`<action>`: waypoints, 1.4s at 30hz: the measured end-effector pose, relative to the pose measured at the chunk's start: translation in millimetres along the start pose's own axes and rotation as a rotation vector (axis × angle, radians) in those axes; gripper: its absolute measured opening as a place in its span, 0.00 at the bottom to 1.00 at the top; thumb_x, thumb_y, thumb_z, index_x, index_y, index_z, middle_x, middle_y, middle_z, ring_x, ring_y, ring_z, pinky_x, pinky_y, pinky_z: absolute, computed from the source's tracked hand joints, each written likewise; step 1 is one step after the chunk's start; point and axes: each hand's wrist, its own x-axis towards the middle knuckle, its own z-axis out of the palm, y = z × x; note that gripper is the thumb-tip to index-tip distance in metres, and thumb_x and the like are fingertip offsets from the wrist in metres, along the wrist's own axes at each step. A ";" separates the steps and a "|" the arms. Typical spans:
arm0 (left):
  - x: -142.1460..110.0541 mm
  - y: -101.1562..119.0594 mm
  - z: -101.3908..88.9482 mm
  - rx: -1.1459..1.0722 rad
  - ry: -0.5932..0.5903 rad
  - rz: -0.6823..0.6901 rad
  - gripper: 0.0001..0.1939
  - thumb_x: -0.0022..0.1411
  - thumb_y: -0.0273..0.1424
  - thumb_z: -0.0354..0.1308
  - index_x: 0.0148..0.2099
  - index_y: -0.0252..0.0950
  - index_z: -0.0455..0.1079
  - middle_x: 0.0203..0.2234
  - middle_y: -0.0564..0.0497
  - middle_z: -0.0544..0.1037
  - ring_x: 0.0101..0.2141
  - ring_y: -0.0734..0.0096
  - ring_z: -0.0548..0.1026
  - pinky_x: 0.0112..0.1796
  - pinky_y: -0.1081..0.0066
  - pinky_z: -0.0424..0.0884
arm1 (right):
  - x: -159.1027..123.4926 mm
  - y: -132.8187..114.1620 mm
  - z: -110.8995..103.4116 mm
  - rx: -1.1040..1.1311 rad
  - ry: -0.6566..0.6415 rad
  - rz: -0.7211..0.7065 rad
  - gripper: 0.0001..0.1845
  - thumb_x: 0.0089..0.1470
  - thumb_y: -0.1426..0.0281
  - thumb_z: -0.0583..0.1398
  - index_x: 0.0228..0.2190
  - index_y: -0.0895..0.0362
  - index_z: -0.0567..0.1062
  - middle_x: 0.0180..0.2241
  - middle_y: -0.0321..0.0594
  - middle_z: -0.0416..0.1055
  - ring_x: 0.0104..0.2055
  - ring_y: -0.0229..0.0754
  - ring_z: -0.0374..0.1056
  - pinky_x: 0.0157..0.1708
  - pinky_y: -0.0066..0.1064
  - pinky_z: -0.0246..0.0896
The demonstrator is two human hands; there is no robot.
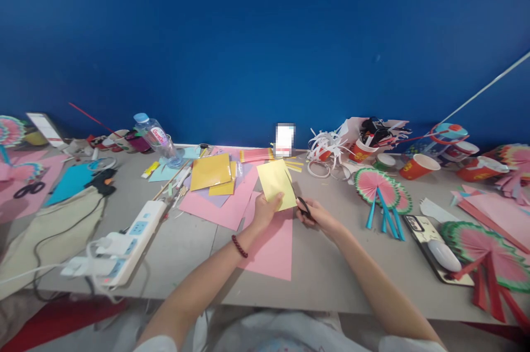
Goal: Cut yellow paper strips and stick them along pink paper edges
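My left hand [265,209] pinches the lower edge of a pale yellow sheet of paper [276,182], holding it up above the grey table [190,241]. A dark red bead bracelet is on that wrist. My right hand [317,214] is closed round the black handles of a pair of scissors [303,206], whose blades meet the right edge of the yellow sheet. Pink paper sheets [271,241] lie flat on the table under both hands.
Yellow and gold sheets [211,171] lie behind. A white power strip [124,239] with cables sits left, near a water bottle [159,139]. Pink-and-green paper fans [381,189], red paper cups [418,166], a phone [434,247] and more fans fill the right.
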 end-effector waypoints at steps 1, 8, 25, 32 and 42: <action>-0.5 0.9 0.5 -0.006 -0.006 -0.005 0.19 0.46 0.40 0.68 0.35 0.30 0.76 0.31 0.44 0.78 0.29 0.68 0.73 0.32 0.69 0.69 | 0.0 0.0 -0.1 -0.001 0.004 -0.003 0.29 0.41 0.43 0.62 0.26 0.55 0.61 0.15 0.27 0.63 0.10 0.25 0.42 0.11 0.22 0.35; -3.6 0.9 2.3 0.015 -0.020 -0.005 0.18 0.45 0.40 0.69 0.33 0.30 0.76 0.28 0.45 0.78 0.27 0.70 0.72 0.29 0.71 0.67 | 3.6 4.9 -4.4 -0.017 0.018 -0.019 0.28 0.45 0.43 0.59 0.29 0.55 0.64 0.16 0.28 0.65 0.10 0.25 0.44 0.11 0.21 0.36; -4.0 -3.8 2.2 0.004 -0.064 -0.006 0.20 0.46 0.41 0.68 0.36 0.30 0.77 0.34 0.41 0.80 0.31 0.64 0.76 0.32 0.68 0.70 | 5.5 10.8 -5.0 0.026 0.061 -0.017 0.26 0.46 0.45 0.60 0.28 0.55 0.62 0.16 0.27 0.64 0.11 0.25 0.45 0.11 0.20 0.35; -6.2 1.1 3.1 0.029 -0.054 -0.001 0.18 0.46 0.40 0.68 0.35 0.30 0.77 0.33 0.42 0.80 0.31 0.64 0.76 0.32 0.68 0.70 | 4.0 7.9 -2.0 0.023 0.061 -0.012 0.27 0.44 0.44 0.61 0.28 0.55 0.63 0.15 0.26 0.63 0.10 0.25 0.44 0.11 0.21 0.33; -5.0 -1.2 2.3 0.020 -0.059 0.006 0.19 0.46 0.40 0.68 0.36 0.30 0.77 0.33 0.42 0.79 0.31 0.64 0.75 0.32 0.67 0.70 | 4.4 7.3 0.4 0.049 0.038 -0.041 0.27 0.44 0.44 0.61 0.26 0.55 0.61 0.14 0.26 0.62 0.10 0.24 0.42 0.10 0.20 0.34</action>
